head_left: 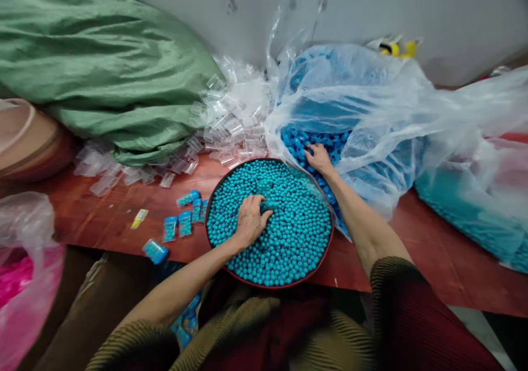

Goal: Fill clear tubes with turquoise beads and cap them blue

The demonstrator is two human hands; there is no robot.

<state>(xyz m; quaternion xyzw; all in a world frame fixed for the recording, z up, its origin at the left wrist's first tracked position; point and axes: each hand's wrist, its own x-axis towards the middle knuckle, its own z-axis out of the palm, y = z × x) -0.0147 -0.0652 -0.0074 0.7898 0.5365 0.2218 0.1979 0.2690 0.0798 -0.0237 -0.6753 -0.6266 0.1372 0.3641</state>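
Note:
My left hand (251,221) is over a round red-rimmed tray (332,233) full of small turquoise beads (284,250). Its thumb and fingers are curled around a small clear plastic container (269,206), which lies low among the beads and is partly hidden. Further right, my right hand (319,159) reaches into the mouth of a translucent plastic bag (371,118). Its fingers are slightly apart and touch the loose blue caps (299,140) there; nothing is clearly held between them. Several filled containers with blue caps (185,223) lie left of the tray.
A heap of empty clear containers (239,123) lies behind the tray, beside a green sack (124,68). At the right is a bag of turquoise beads (462,206). A bucket (28,140) stands far left, and a yellow-and-white piece (139,219) lies on the red table (103,222).

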